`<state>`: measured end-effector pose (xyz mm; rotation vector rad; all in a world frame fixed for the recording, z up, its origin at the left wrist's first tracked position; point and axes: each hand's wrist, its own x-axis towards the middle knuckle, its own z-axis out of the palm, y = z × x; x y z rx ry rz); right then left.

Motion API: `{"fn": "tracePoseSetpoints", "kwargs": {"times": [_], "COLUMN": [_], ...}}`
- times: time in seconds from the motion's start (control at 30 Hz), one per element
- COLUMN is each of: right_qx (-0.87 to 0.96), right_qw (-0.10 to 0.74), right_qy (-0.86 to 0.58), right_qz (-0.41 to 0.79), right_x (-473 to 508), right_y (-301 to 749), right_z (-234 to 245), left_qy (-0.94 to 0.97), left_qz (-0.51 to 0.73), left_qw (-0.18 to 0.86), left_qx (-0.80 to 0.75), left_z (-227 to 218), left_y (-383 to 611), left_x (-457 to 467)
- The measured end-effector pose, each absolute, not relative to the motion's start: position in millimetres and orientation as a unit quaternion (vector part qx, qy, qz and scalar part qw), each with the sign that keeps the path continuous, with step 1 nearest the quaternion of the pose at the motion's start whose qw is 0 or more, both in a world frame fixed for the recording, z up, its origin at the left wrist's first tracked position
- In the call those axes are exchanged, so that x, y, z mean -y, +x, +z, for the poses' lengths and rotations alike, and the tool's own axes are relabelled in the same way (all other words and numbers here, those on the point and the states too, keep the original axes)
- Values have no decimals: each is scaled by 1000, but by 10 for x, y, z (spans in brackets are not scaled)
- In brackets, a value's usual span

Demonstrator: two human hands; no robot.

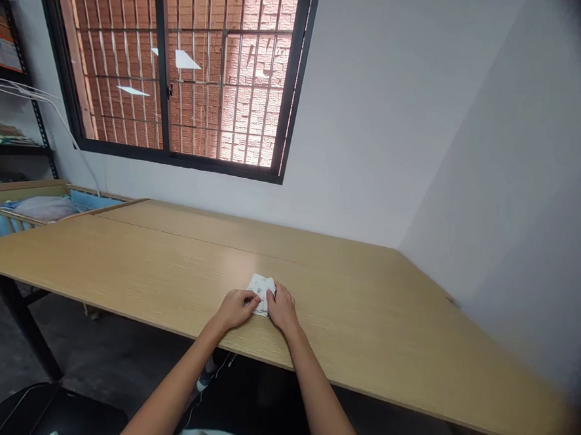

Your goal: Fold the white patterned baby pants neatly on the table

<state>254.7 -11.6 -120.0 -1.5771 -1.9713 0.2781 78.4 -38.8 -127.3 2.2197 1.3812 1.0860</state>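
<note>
A small stack of white playing cards (261, 286) with dark printing lies on the wooden table near its front edge. The stack is slightly uneven, and its lower part is partly covered by my fingers. At the left side, my left hand (237, 307) has its thumb and curled fingers closed on the lower left edge of the cards. Against the right side, my right hand (282, 307) is wrapped round the edge, thumb on top and fingers along the far right. Both hands rest at table height.
The wooden table (134, 267) spreads wide to both sides, its front edge close to my forearms. A padded crib-like box (69, 207) holding a clear plastic bag stands at the left. Behind are a barred window (220, 82) and a white wall; black shelving (16, 151) stands far left.
</note>
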Motion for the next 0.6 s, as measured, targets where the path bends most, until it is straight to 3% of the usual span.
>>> {"fn": "tracePoseSetpoints", "kwargs": {"times": [0.47, 0.6], "right_qx": [742, 742], "right_qw": [303, 304], "right_qy": [-589, -589], "right_qz": [105, 98], "right_x": [140, 150], "right_y": [2540, 2550], "right_z": [-1206, -1205], "left_qy": [768, 779], "left_qz": [405, 435], "left_qw": [179, 167], "left_qx": [-463, -419], "left_z": [-1180, -933], "left_y": [762, 847], "left_x": [436, 575]}}
